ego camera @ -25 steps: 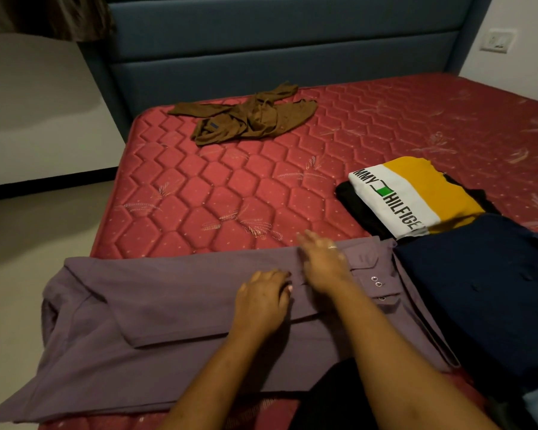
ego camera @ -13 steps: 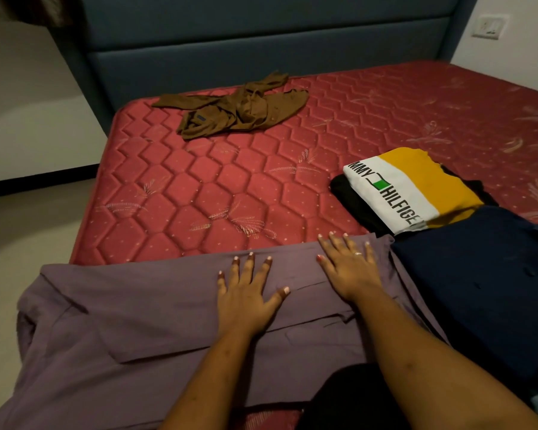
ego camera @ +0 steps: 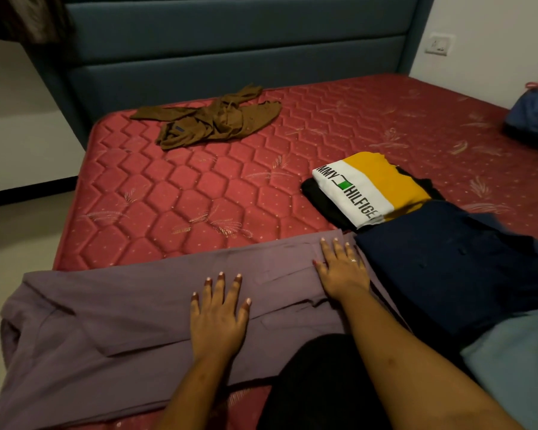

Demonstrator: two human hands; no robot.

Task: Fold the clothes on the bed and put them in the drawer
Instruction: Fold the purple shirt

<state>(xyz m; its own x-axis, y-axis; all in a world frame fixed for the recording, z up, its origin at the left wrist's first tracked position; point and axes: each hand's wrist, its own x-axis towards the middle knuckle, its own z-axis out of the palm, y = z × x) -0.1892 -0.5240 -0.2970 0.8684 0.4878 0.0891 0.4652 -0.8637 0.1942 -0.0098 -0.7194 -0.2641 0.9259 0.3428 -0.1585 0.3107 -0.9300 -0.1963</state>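
Note:
A purple shirt (ego camera: 112, 318) lies spread along the near edge of the red mattress (ego camera: 199, 187), its left part hanging over the side. My left hand (ego camera: 219, 315) presses flat on its middle, fingers straight and spread. My right hand (ego camera: 342, 268) lies flat on the shirt's right end, next to a dark navy garment (ego camera: 448, 262). A folded white, yellow and black shirt (ego camera: 370, 190) sits just beyond the navy one. A crumpled brown garment (ego camera: 212, 119) lies near the headboard. No drawer is in view.
A blue padded headboard (ego camera: 230, 41) stands behind the mattress. A blue bag (ego camera: 534, 116) sits at the far right edge. Light blue cloth (ego camera: 516, 367) lies at the near right. Floor (ego camera: 19, 237) runs along the bed's left side.
Both hands went from bunched together on the shirt's fold to flat with fingers spread. They have since slid apart, the left one nearer to me, the right one toward the shirt's right end.

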